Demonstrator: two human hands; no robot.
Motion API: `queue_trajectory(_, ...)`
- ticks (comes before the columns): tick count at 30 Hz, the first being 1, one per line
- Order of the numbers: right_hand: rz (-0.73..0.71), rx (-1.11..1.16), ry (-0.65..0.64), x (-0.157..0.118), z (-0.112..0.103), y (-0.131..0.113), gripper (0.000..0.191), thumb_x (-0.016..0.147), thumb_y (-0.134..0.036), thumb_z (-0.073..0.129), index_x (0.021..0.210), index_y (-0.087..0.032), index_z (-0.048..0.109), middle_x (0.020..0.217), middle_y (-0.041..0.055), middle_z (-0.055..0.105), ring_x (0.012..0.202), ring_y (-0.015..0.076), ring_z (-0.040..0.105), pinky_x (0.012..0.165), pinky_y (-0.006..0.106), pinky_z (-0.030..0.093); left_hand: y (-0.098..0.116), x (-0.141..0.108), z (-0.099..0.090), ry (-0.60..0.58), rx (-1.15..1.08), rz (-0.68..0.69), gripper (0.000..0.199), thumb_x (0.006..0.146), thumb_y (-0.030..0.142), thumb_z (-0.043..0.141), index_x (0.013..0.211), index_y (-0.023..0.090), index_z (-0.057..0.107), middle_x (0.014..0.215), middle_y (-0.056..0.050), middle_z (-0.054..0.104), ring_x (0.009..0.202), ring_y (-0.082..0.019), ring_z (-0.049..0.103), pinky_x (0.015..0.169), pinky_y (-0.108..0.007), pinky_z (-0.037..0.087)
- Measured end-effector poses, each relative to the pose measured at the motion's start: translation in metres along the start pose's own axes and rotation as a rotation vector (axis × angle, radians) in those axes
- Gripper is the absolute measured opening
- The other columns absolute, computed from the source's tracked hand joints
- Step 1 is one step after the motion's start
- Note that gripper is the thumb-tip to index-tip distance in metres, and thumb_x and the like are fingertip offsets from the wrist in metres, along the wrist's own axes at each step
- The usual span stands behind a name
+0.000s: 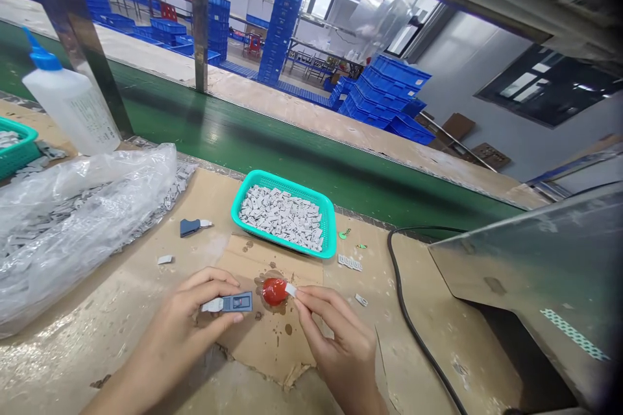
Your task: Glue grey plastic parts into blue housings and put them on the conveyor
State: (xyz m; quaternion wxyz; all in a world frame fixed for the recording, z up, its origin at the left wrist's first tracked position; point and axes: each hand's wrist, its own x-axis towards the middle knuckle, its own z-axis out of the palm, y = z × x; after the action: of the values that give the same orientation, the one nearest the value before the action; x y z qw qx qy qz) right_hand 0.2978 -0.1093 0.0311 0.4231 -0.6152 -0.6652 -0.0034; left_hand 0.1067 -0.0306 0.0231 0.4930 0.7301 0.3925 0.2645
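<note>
Between its thumb and fingers, my left hand (pixel 195 318) holds a dark blue-grey plastic part (pixel 237 302) with a light grey end. My right hand (pixel 341 331) pinches a small light grey piece (pixel 291 289), whose tip is at the edge of a red blob (pixel 274 292). The blob lies on a piece of cardboard (pixel 272 350) marked with dark stains. Beyond the hands stands a turquoise basket (pixel 332 227) full of small grey pieces. Another dark blue part (pixel 189 227) with a light tip lies to the left of the basket.
A clear plastic bag (pixel 87 207) of grey pieces covers the left side, with a white bottle (pixel 73 100) behind it. On the right are a black cable (pixel 402 298) and a transparent panel (pixel 535 259). A green belt (pixel 219 126) crosses beyond the table.
</note>
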Motion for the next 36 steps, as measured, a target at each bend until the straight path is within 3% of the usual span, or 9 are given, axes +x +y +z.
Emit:
queue_trajectory(7, 0.003, 0.017, -0.022, 0.003, -0.003, 0.004, 0.014, 0.074, -0.006, 0.053, 0.074, -0.016, 0.063, 0.074, 0.0073, 0.063, 0.068, 0.0154, 0.061, 0.06, 0.026, 0.052, 0.004, -0.001, 0.007, -0.071, -0.04, -0.034, 0.012, 0.071, 0.024, 0.058, 0.082, 0.025, 0.063, 0.087, -0.001, 0.064, 0.082, -0.018, 0.057, 0.072, -0.027, 0.043)
queue_trajectory(13, 0.075, 0.194, -0.017, 0.006, -0.004, -0.017, 0.017, 0.072, -0.006, 0.055, 0.079, -0.018, 0.065, 0.077, 0.0059, 0.065, 0.071, 0.0162, 0.061, 0.061, 0.028, 0.053, 0.011, -0.002, 0.009, -0.104, -0.07, -0.008, 0.013, 0.072, 0.025, 0.058, 0.083, 0.025, 0.063, 0.087, -0.001, 0.065, 0.082, -0.018, 0.057, 0.072, -0.027, 0.042)
queue_trajectory(18, 0.011, 0.294, -0.094, 0.006, 0.0, -0.033, 0.021, 0.071, -0.002, 0.055, 0.081, -0.018, 0.065, 0.073, 0.0046, 0.064, 0.068, 0.0142, 0.061, 0.059, 0.025, 0.053, 0.015, -0.004, 0.008, -0.135, -0.11, -0.009, 0.013, 0.073, 0.029, 0.057, 0.084, 0.026, 0.064, 0.084, -0.001, 0.064, 0.08, -0.018, 0.056, 0.071, -0.028, 0.041)
queue_trajectory(25, -0.074, 0.304, -0.127, 0.004, 0.002, -0.031, 0.023, 0.071, 0.001, 0.054, 0.084, -0.015, 0.063, 0.077, 0.0066, 0.063, 0.073, 0.0137, 0.06, 0.063, 0.024, 0.053, 0.014, -0.007, 0.01, -0.156, -0.138, -0.022, 0.012, 0.074, 0.032, 0.057, 0.083, 0.026, 0.063, 0.082, 0.0, 0.062, 0.078, -0.015, 0.055, 0.069, -0.026, 0.04)
queue_trajectory(28, -0.067, 0.304, -0.182, 0.004, -0.002, -0.035, 0.026, 0.071, 0.0, 0.052, 0.088, -0.016, 0.062, 0.084, 0.0075, 0.061, 0.076, 0.0141, 0.06, 0.065, 0.025, 0.053, 0.012, -0.01, 0.014, -0.13, -0.321, -0.091, 0.009, 0.07, 0.029, 0.061, 0.078, 0.024, 0.064, 0.077, 0.001, 0.061, 0.074, -0.014, 0.055, 0.069, -0.025, 0.041)
queue_trajectory(30, -0.077, 0.313, -0.202, 0.001, -0.001, -0.038, 0.031, 0.071, 0.0, 0.052, 0.096, -0.016, 0.059, 0.091, 0.0087, 0.058, 0.079, 0.014, 0.059, 0.066, 0.025, 0.054, 0.011, -0.012, 0.021, -0.087, -0.564, -0.163, 0.009, 0.067, 0.026, 0.065, 0.075, 0.023, 0.063, 0.076, 0.002, 0.06, 0.073, -0.012, 0.055, 0.067, -0.022, 0.041)
queue_trajectory(33, -0.122, 0.259, -0.116, -0.006, 0.009, -0.043, 0.038, 0.071, 0.003, 0.052, 0.103, -0.016, 0.056, 0.094, 0.009, 0.057, 0.082, 0.0141, 0.058, 0.068, 0.024, 0.053, 0.013, -0.014, 0.033, 0.019, -0.988, -0.351, 0.02, 0.063, 0.025, 0.069, 0.081, 0.022, 0.061, 0.077, 0.002, 0.06, 0.072, -0.01, 0.054, 0.064, -0.019, 0.042)
queue_trajectory(36, -0.149, 0.15, -0.017, -0.011, 0.02, -0.047, 0.036, 0.072, 0.003, 0.051, 0.103, -0.013, 0.057, 0.091, 0.0099, 0.056, 0.085, 0.0161, 0.056, 0.073, 0.026, 0.051, 0.019, -0.011, 0.039, 0.077, -1.249, -0.521, 0.032, 0.069, 0.026, 0.063, 0.099, 0.021, 0.054, 0.08, -0.001, 0.059, 0.073, -0.011, 0.054, 0.066, -0.021, 0.043)
